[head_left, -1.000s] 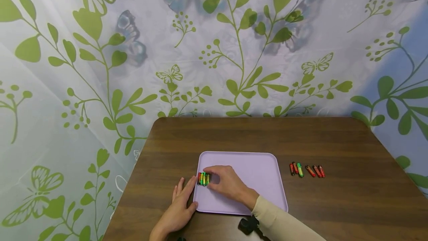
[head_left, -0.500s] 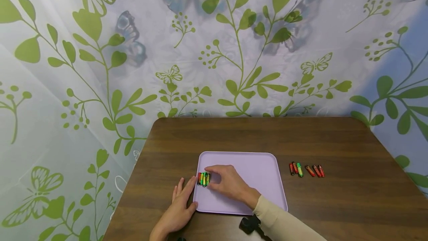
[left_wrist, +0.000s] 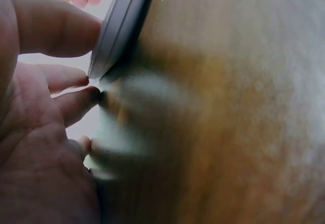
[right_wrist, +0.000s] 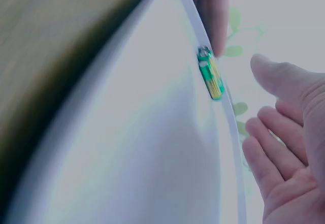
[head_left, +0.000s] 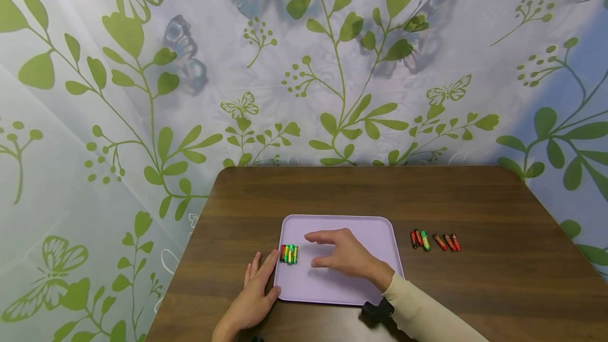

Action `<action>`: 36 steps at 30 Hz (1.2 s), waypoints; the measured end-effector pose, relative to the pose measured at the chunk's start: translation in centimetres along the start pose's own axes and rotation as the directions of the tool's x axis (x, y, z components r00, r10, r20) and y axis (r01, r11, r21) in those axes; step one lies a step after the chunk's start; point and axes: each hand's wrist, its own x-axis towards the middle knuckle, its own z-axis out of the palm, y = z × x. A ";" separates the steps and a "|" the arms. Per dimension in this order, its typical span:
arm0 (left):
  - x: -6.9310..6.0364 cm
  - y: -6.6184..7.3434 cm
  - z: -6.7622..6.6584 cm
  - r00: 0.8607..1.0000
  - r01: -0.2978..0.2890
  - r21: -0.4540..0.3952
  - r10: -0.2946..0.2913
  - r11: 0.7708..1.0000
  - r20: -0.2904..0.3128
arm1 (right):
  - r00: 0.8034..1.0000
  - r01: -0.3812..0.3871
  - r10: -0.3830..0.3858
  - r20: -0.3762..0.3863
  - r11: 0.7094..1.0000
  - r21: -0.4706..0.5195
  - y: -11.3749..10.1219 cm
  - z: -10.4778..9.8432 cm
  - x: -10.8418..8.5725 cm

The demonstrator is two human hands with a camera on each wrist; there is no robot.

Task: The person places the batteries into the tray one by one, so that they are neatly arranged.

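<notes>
Brown tabletop (head_left: 499, 273) carries everything. Lilac tray (head_left: 347, 226) sits on it, below the right hand (head_left: 350, 256) and up against the fingers of the left hand (head_left: 253, 297). Right hand: thumb and fingers spread well apart, nothing held. Left hand: fingers mostly extended at the tray's left edge, thumb near the close corner, no battery in it. Row of batteries (head_left: 290, 255), about 4, side by side on the tray between the 2 hands: just right of the left fingertips, apart from the right. Loose batteries (head_left: 439, 242): 6 on the tabletop, right of the right hand, outside the tray; 5 red, 1 green. My read: partway. Tray row looks placed and squared up; the 6 outside look like what remains.
</notes>
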 end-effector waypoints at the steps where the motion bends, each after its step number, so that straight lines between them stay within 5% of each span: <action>1: 0.0 0.0 0.0 1.000 -0.001 0.000 0.001 1.000 0.001 | 1.000 -0.006 0.006 0.009 1.000 0.019 0.1 -0.4 -0.2; 16: -0.1 0.2 0.1 1.000 0.009 -0.017 -0.008 1.000 0.016 | 0.995 -0.094 0.081 0.064 0.965 0.243 1.8 -8.5 -5.5; 36: -0.1 0.0 0.1 1.000 0.016 -0.002 -0.016 1.000 0.013 | 0.983 -0.168 0.175 -0.056 0.979 0.120 4.2 -19.3 -14.6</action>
